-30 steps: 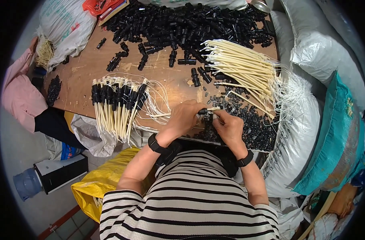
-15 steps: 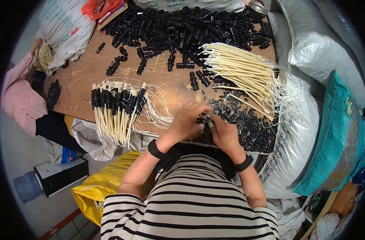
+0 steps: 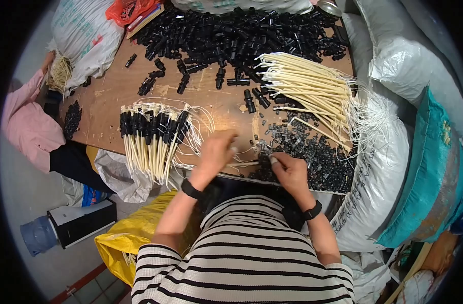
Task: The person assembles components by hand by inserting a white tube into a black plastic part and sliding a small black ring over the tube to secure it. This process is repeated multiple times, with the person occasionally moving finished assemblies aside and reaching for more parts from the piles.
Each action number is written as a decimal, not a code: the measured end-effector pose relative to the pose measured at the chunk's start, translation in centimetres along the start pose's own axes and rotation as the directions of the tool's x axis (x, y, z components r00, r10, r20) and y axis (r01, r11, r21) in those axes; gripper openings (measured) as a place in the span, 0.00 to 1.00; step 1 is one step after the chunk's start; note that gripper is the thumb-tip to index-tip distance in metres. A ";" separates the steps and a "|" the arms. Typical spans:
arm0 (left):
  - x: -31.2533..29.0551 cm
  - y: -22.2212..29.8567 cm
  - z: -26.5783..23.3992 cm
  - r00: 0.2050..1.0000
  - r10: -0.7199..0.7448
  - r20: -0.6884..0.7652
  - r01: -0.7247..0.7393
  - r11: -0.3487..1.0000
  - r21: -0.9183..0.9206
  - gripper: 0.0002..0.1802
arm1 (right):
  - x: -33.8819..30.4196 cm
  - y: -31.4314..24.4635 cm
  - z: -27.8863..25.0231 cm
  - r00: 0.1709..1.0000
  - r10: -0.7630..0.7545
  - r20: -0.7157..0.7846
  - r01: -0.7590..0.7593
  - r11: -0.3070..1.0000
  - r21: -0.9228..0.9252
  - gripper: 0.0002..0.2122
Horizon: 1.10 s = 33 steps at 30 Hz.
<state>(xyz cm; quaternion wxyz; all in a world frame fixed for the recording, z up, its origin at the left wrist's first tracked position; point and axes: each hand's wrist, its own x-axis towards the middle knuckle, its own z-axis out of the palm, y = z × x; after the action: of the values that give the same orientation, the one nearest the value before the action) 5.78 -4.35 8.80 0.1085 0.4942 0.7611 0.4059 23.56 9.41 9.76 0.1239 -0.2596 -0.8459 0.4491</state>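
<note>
Hands at table edge, sorting small black clips and cream tubes.

Left hand [image 3: 217, 151] blurred, over thin white wires [image 3: 201, 133] near the board's [image 3: 115, 91] front edge; can't tell whether it grips anything. Right hand [image 3: 288, 171] pinches a small black clip at the clip pile [image 3: 312, 152]. Finished tubes [image 3: 153, 137] with black caps lie just left of the left hand. Bare tube bundle [image 3: 312, 91] far right; big fittings heap [image 3: 236, 35] at back. White sacks [image 3: 82, 38] flank the board, contents hidden.

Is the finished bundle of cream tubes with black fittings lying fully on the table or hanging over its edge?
Hanging over: the bundle has its tube ends past the table front edge.
</note>
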 end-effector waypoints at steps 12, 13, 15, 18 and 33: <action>2.7 -2.0 3.3 0.982 0.099 0.164 -0.117 0.988 0.106 0.18 | 0.6 0.9 -0.1 0.976 0.218 0.016 -0.217 0.961 0.174 0.06; 2.6 -1.7 2.9 0.988 -0.027 0.151 0.031 0.999 -0.023 0.18 | 0.6 1.1 -0.2 0.970 0.244 -0.003 -0.240 0.955 0.174 0.06; 2.7 -0.9 2.4 0.971 -0.175 0.166 0.204 0.962 -0.181 0.15 | 0.7 1.1 -0.3 0.954 0.298 -0.022 -0.290 0.943 0.166 0.05; 2.2 2.1 3.6 0.893 -0.344 0.289 0.449 0.698 -0.558 0.13 | 1.3 2.2 1.1 0.969 0.219 -0.114 -0.194 0.961 0.199 0.07; 2.0 4.2 4.9 0.933 -0.361 -0.005 0.311 0.810 -0.497 0.12 | 1.1 0.4 2.1 0.911 -0.280 -0.303 0.167 0.922 -0.349 0.03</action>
<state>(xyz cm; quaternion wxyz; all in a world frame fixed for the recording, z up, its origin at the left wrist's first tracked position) 10.38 0.60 9.13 0.2617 0.2876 0.7134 0.5829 21.89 8.75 8.23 0.2795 -0.2512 -0.8957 0.2378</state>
